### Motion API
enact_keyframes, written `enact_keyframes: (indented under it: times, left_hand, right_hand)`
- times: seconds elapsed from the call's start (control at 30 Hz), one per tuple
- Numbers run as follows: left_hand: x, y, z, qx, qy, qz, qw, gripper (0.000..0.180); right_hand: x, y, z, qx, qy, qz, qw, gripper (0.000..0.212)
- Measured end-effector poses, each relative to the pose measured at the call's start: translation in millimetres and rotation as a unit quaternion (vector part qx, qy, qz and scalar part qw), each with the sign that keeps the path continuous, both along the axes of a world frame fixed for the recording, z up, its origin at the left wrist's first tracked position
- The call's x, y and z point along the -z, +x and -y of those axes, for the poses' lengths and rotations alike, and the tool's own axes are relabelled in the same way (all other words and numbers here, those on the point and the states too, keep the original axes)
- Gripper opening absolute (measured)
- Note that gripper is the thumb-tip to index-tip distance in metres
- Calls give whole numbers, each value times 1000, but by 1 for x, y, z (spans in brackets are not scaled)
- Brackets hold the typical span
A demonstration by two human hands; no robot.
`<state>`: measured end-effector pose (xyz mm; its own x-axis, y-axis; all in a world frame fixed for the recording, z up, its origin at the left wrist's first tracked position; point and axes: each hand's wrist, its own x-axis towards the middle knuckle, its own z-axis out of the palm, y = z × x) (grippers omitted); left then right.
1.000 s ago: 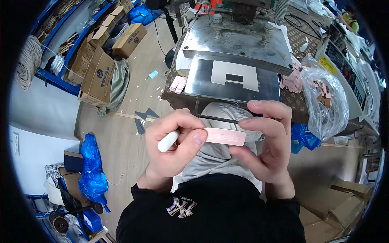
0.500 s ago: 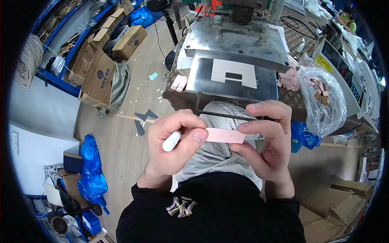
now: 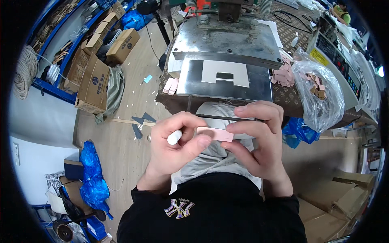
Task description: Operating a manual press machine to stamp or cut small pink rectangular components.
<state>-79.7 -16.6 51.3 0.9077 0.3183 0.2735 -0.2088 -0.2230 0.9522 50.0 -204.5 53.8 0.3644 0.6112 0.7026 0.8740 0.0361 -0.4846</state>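
A small pink strip with clipped corners [image 3: 221, 134], like a tag, is held level between my two hands above my lap. My left hand [image 3: 174, 141] is closed, its thumb and fingers pinching the strip's left end. A white rounded stick [image 3: 174, 137], perhaps a pen, also sits in that hand, with one end poking out between the fingers. At the strip's other end, my right hand [image 3: 263, 139] grips the edges between thumb and fingertips. Beyond my hands, a pale sheet with a cut-out [image 3: 225, 69] lies on the press's steel plate [image 3: 190, 83].
A heavy metal press [image 3: 227, 40] stands ahead, with a dark bent rod [image 3: 219, 117] in front. Pink pieces [image 3: 171, 86] lie at its left corner, and more pink pieces [image 3: 284, 75] to its right, beside a clear plastic bag [image 3: 318, 97]. Cardboard boxes [image 3: 93, 83] stand left.
Both hands and the strip have shifted slightly left in view. Fine lines on the strip's face no longer show, and my left thumb's shadow falls on it. The view has also shifted a little.
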Motion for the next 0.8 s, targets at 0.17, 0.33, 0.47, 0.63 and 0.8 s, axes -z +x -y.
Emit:
enact_keyframes:
  times: [0.17, 0.33, 0.47, 0.63, 0.8]
  left_hand:
    - [13, 21, 6, 23, -15, 7, 1000, 10]
    - [23, 37, 10, -3, -35, -45, 998, 10]
    - [35, 44, -2, -61, -26, -60, 996, 12]
    - [50, 46, -30, -130, 38, -75, 988, 14]
    - [64, 51, -59, -220, 85, -29, 971, 14]
  right_hand:
    - [13, 10, 7, 42, -18, 19, 999, 36]
    - [36, 31, 27, 70, -33, 9, 997, 35]
    - [67, 84, 57, 246, -12, -63, 967, 36]
    - [110, 179, 66, 353, -12, -64, 933, 32]
    - [136, 212, 61, 457, -40, 26, 888, 38]
